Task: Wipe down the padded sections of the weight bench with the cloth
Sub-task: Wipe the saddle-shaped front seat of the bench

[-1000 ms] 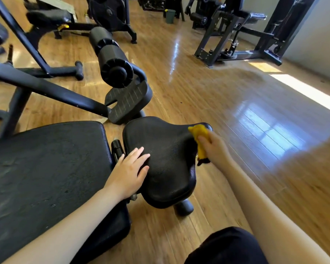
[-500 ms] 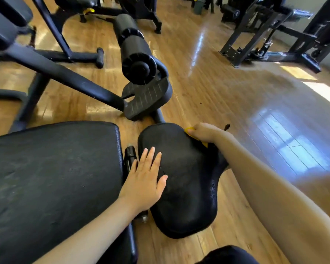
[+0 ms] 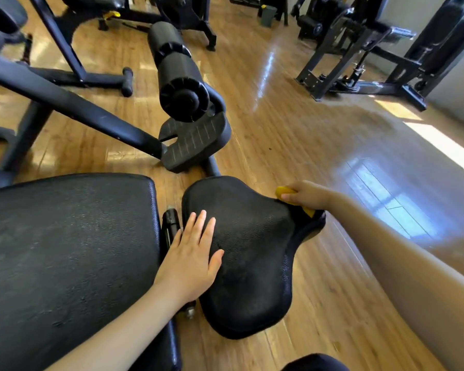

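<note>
My left hand (image 3: 190,259) lies flat, fingers straight, on the seat pad (image 3: 252,253) beside the back pad (image 3: 65,250). Farther out, my right hand (image 3: 307,195) grips the yellow cloth (image 3: 283,192) at the seat's far edge. No readable writing.

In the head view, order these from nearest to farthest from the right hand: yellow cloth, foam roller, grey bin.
1. Yellow cloth: gripped in the right hand, at the seat pad's right edge.
2. Foam roller: ahead, to the left.
3. Grey bin: far back on the floor.
</note>
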`<state>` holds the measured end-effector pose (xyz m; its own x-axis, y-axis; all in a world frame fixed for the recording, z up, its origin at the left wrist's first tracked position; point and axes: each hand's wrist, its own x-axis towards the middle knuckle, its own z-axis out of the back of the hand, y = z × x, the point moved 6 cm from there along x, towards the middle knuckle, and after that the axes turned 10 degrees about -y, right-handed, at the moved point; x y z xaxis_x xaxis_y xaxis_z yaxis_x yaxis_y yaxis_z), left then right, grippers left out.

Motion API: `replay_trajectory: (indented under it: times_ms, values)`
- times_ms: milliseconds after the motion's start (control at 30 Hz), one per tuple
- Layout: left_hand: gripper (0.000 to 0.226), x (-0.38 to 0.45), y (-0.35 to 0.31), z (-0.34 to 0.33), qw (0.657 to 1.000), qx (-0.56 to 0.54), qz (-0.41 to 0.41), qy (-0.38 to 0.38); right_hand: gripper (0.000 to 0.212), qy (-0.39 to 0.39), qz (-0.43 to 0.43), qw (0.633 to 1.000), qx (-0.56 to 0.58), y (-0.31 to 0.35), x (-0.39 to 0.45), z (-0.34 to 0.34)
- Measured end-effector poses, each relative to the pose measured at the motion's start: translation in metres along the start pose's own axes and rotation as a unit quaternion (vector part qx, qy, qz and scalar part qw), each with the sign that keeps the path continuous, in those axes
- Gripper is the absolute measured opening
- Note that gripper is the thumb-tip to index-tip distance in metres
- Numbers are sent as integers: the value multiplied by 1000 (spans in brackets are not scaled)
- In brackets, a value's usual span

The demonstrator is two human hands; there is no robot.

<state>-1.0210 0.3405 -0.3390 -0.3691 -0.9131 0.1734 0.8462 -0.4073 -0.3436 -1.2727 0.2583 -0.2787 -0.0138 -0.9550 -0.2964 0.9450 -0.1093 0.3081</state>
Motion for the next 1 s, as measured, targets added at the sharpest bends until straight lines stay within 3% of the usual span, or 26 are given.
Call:
replay_trajectory:
  times_ms: [267,467,567,633,700,800,867,933,1000]
  values:
    - [78,-2,-1,1,1000,-8,-8,-15,38,-56,34,995,77,69,33,-20]
    - [79,-1,2,1,1000,5,-12,-7,23,61,-6,998,-13,25,21,-11]
    - [82,0,1,0,1000,14,-10,3,12,79,-18,997,-17,-1,4,10]
    - [82,0,0,-1,1000,14,-8,8,24,81,-39,996,-4,-23,-3,21]
    - [82,0,1,-1,1000,6,-4,8,22,43,-75,994,62,-43,-8,20]
    - [82,1,2,-2,1000,4,-7,7,27,-98,-133,959,231,-66,-20,2]
    - [82,0,2,-3,1000,10,-8,8,23,-181,-168,904,349,-74,-36,-14]
    - [82,0,1,-3,1000,4,-8,8,14,-224,-205,838,453,-82,-54,-28]
    - [82,0,1,-3,1000,-1,-8,6,16,-261,-206,818,469,-87,-67,-36]
